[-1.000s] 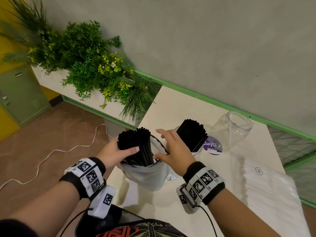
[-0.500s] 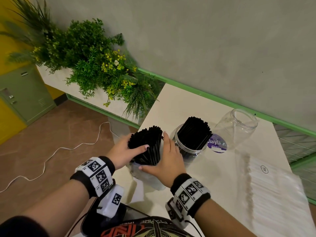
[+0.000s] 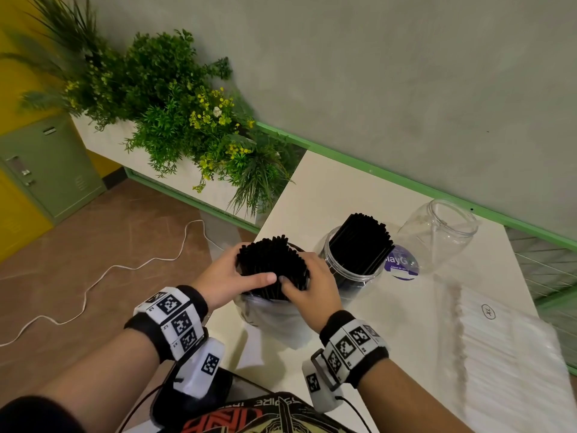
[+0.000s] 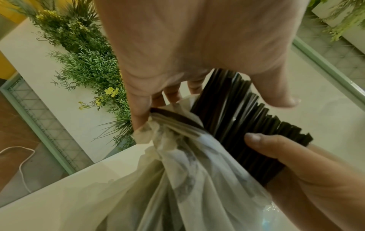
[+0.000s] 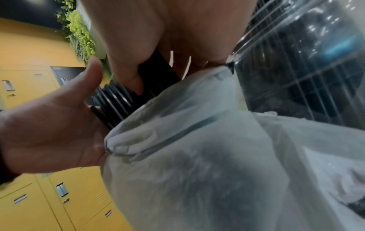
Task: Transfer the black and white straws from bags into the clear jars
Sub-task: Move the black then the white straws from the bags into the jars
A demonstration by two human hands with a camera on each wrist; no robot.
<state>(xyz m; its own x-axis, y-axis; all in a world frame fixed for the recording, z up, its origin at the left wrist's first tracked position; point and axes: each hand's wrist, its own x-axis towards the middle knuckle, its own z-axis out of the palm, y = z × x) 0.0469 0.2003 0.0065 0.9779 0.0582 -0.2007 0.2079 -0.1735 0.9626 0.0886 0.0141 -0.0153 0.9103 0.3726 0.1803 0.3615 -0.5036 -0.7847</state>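
Both grips are clamped on the bundle of black straws (image 3: pixel 272 264): left hand (image 3: pixel 225 278) curled round its left side, right hand (image 3: pixel 312 287) round its right, thumbs almost meeting in front. The bundle stands upright in the white bag (image 3: pixel 274 321) on the bench (image 3: pixel 406 339). Just beside it, a clear jar (image 3: pixel 351 270) holds more black straws; an empty jar (image 3: pixel 440 234) stands beyond.
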